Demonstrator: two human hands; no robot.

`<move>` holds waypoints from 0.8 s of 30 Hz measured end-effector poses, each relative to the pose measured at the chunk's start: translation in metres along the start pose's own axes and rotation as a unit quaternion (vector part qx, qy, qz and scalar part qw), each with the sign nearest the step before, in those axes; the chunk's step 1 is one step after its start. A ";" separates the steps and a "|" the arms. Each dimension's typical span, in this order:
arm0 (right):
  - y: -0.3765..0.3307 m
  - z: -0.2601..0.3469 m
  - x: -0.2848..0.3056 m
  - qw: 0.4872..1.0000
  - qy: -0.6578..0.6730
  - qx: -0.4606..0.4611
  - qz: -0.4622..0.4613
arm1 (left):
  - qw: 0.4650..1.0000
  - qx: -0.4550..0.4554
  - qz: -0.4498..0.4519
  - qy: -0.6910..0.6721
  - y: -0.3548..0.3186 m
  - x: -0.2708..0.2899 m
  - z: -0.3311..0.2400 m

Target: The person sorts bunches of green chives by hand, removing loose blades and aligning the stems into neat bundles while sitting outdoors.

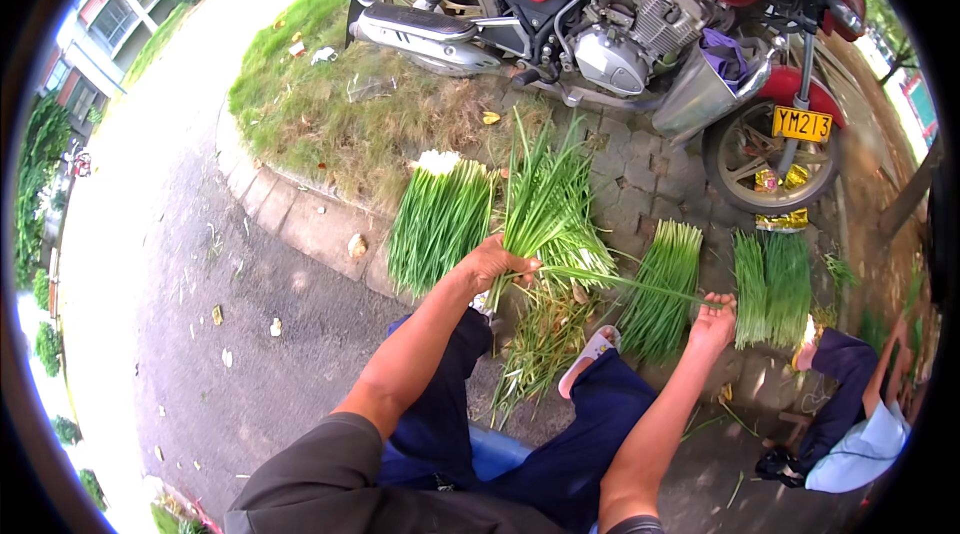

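My left hand (503, 264) is closed around the lower part of a bunch of long green chives (535, 204), whose leaves fan upward. A few long chive leaves (635, 283) stretch from it across to my right hand (714, 321), whose fingers pinch their far end. Left of the bunch lies a thick, even stack of chives (440, 229) with pale ends at the top. Behind the bunch are more loose chives (590, 244). A sorted stack of chives (660, 284) lies near my right hand, and others (778, 286) are farther right.
Yellowed trimmings (540, 346) lie between my feet, near my sandal (591, 359). A red motorcycle (600, 9) stands beyond the chives on paving and grass (310, 124). A stone kerb (290, 209) borders the asphalt at left. Another person (860, 454) sits at the right edge.
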State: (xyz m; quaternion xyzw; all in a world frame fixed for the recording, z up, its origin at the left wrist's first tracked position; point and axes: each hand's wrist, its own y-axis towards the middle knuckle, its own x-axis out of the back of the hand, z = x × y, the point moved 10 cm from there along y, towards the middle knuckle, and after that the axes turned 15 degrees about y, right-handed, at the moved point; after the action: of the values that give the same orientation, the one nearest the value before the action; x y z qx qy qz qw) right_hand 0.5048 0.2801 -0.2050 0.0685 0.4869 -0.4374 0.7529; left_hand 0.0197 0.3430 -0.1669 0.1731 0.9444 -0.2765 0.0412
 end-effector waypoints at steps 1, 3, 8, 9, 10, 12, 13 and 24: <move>-0.001 0.007 0.003 1.000 0.006 0.017 -0.010 | 1.000 0.009 -0.018 -0.005 -0.002 0.008 0.004; -0.006 0.025 0.008 0.996 -0.011 0.072 -0.058 | 0.998 0.029 -0.052 -0.016 -0.009 0.022 0.011; -0.068 0.043 -0.035 0.954 -0.198 0.213 -0.070 | 0.979 0.051 -0.103 -0.170 -0.029 0.038 0.038; -0.086 0.038 -0.051 0.942 -0.249 0.222 -0.035 | 0.974 0.049 -0.106 -0.196 -0.033 0.031 0.041; -0.098 0.014 -0.065 0.946 -0.284 0.156 0.029 | 0.968 0.047 -0.110 -0.223 -0.039 0.024 0.044; -0.150 -0.046 -0.092 0.919 -0.366 -0.007 0.148 | 0.956 0.052 -0.108 -0.268 -0.052 0.013 0.057; -0.180 -0.073 -0.100 0.870 -0.443 -0.087 0.199 | 0.955 0.040 -0.105 -0.276 -0.061 0.003 0.059; -0.353 -0.132 -0.067 0.742 -0.410 -0.411 0.336 | 0.970 -0.018 -0.133 -0.200 -0.151 -0.070 0.065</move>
State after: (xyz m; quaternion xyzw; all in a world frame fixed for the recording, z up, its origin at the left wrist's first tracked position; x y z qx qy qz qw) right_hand 0.1508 0.1746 -0.1062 -0.2750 0.2092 0.1005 0.9330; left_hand 0.0313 0.1679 -0.1323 -0.0141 0.9364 -0.2912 0.1953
